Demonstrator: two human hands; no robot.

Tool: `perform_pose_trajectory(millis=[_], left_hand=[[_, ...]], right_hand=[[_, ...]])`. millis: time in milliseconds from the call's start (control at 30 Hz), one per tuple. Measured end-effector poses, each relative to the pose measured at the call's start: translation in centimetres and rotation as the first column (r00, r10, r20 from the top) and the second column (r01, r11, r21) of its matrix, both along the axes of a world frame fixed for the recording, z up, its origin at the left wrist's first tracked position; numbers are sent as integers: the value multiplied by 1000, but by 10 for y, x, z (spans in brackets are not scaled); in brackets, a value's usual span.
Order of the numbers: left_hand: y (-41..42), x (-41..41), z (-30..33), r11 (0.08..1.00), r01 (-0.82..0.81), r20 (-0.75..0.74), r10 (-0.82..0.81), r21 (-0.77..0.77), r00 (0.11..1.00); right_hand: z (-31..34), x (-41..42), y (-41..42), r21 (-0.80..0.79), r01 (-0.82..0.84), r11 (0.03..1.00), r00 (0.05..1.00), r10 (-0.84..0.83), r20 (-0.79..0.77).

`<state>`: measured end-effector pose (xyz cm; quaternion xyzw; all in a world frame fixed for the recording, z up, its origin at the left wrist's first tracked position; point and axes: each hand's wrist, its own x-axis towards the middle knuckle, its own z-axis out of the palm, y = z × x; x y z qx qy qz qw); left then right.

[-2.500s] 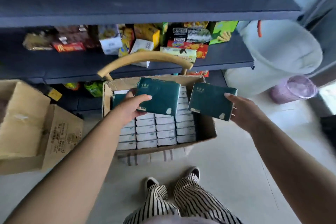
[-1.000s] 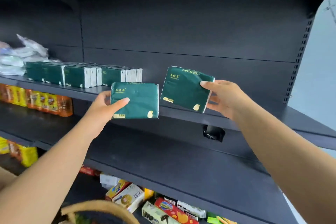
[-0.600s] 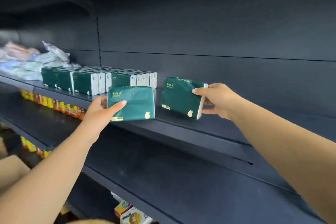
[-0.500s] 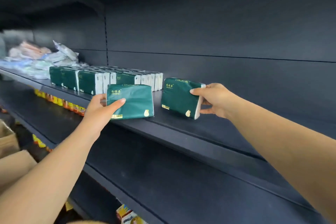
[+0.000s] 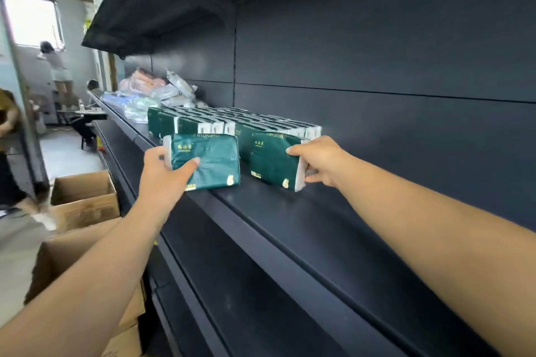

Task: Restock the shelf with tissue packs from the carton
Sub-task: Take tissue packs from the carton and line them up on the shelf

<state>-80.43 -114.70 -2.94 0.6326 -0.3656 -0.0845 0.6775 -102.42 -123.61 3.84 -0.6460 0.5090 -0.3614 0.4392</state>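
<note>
Two green tissue packs are in hand at the shelf (image 5: pixel 290 220), one per hand, and the move ahead turns on how each lies relative to the stocked row (image 5: pixel 232 122) behind them. The right hand (image 5: pixel 319 162) grips the right pack (image 5: pixel 272 162) by its white end, fingers over the top and thumb below; that pack stands on its long edge on the shelf board, its long axis running along the shelf, just in front of the row's near end and seemingly close enough to touch it, though the gap is hard to read. The left hand (image 5: pixel 162 174) holds the left pack (image 5: pixel 208 162) by its left end, thumb across the face, at the shelf's front lip, farther from the row. I judge the right pack needs only a short push back and leftward, so it should go first.
</note>
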Motion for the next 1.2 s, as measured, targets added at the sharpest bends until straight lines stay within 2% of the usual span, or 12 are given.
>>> perform_pose_trajectory(millis=[100,200,300,467,667,833,900,1000,1067,1133,1200], left_hand=[[-5,14,3,999,-40,34,39,20,999],[-8,32,1,1000,-27,-8,27,-4,1000],[-12,50,-7,1000,15,-31,-15,-22,999],[-19,65,-13,991,91,-63,-97,-96,993],[-15,72,-13,983,147,-55,-154,-109,987],[-18,79,-16,977,192,-89,-201,-97,976],[-20,82,-16,971,220,-94,-228,-89,969],[-23,81,-13,944,323,-72,-328,-70,942],[-25,75,-9,907,418,-46,-420,-54,906],[-29,66,-5,862,505,-11,-505,-40,863],[-34,55,-2,839,545,27,-544,-15,839]], right_hand=[[-10,29,-15,-57,40,998,998,-42,-41],[-11,52,-28,-178,64,982,979,-96,-177],[-7,72,-35,-232,77,970,949,-143,-282],[-9,99,-46,-259,119,959,948,-187,-256],[-9,115,-55,-234,144,961,947,-203,-249],[-10,114,-52,-247,152,957,937,-219,-271],[-8,107,-49,-288,138,948,949,-209,-235],[-4,98,-42,-515,56,856,970,-169,-176],[1,96,-30,-584,-18,811,986,-84,-147],[4,97,-16,-503,-102,858,993,59,-101],[5,96,-3,-314,-262,913,964,236,-118]])
